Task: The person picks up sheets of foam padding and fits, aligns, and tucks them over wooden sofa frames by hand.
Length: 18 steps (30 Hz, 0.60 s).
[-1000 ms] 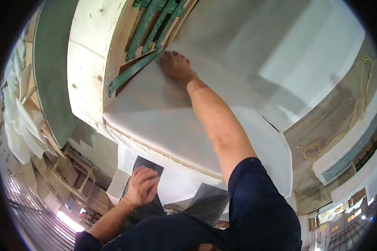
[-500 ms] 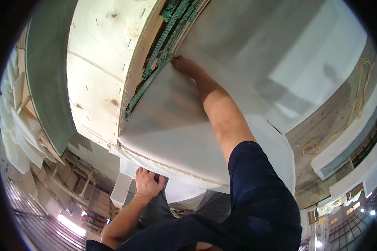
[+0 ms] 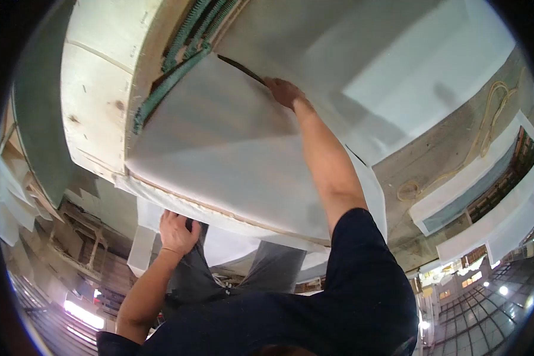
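My right hand (image 3: 284,92) is at the seam between a white padded seat (image 3: 213,142) and a white padded back (image 3: 362,53). A dark gap shows in the seam to its left. The fingertips are hidden at the seam, so I cannot tell if they grip anything. Below the seat's front edge, my left hand (image 3: 179,232) touches the white cloth, fingers bent and slightly apart, holding nothing visible. Green webbing (image 3: 169,86) runs beside the seat at the upper left, next to a pale plywood panel (image 3: 98,89).
A dark green curved panel (image 3: 41,113) stands at the left. Yellow hose or cord (image 3: 486,136) lies on the floor at the right, near another white padded piece (image 3: 457,196). White sheets (image 3: 12,196) hang at the far left.
My right hand has moved right along the seam, away from the webbing, where the gap now shows. My left hand rose to the seat's front edge. The whole view has shifted.
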Available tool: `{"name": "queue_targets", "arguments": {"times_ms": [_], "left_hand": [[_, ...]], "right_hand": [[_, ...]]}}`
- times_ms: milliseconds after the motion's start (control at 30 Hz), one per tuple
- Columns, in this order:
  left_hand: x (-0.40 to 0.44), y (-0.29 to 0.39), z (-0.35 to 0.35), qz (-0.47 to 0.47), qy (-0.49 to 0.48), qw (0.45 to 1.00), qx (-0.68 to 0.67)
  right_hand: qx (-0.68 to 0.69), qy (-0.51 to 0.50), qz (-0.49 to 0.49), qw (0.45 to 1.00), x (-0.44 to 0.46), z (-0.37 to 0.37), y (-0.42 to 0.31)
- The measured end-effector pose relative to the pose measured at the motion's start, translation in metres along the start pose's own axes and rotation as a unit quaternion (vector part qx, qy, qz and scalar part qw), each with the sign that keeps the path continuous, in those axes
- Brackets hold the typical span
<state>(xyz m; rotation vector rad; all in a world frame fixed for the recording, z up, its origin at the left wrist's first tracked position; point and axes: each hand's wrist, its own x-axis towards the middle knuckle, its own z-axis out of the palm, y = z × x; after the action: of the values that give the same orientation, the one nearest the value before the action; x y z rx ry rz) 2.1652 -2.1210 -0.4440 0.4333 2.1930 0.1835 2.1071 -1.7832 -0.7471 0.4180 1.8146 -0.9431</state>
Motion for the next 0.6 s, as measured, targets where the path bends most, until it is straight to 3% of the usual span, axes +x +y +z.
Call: {"name": "queue_targets", "arguments": {"times_ms": [33, 67, 167, 267, 400, 600], "left_hand": [[0.0, 0.002, 0.003, -0.003, 0.005, 1.0, -0.006], [0.001, 0.004, 0.004, -0.007, 0.011, 1.0, -0.009], [0.003, 0.014, 0.005, -0.006, 0.017, 1.0, -0.003], [0.002, 0.018, 0.006, 0.0, 0.014, 1.0, 0.014], [-0.002, 0.024, 0.017, 0.004, 0.004, 1.0, 0.03], [-0.004, 0.031, 0.025, 0.015, 0.012, 0.998, 0.056]], "right_hand": [[0.056, 0.003, 0.085, 0.995, -0.03, -0.015, 0.0], [0.028, -0.002, 0.098, 0.995, -0.033, -0.006, 0.02], [0.124, 0.027, -0.016, 0.992, -0.03, 0.017, 0.049], [0.157, -0.009, 0.04, 0.987, -0.024, 0.013, 0.058], [0.087, -0.021, 0.132, 0.987, -0.064, -0.004, 0.122], [0.166, 0.054, 0.046, 0.984, -0.048, 0.058, 0.204]]}}
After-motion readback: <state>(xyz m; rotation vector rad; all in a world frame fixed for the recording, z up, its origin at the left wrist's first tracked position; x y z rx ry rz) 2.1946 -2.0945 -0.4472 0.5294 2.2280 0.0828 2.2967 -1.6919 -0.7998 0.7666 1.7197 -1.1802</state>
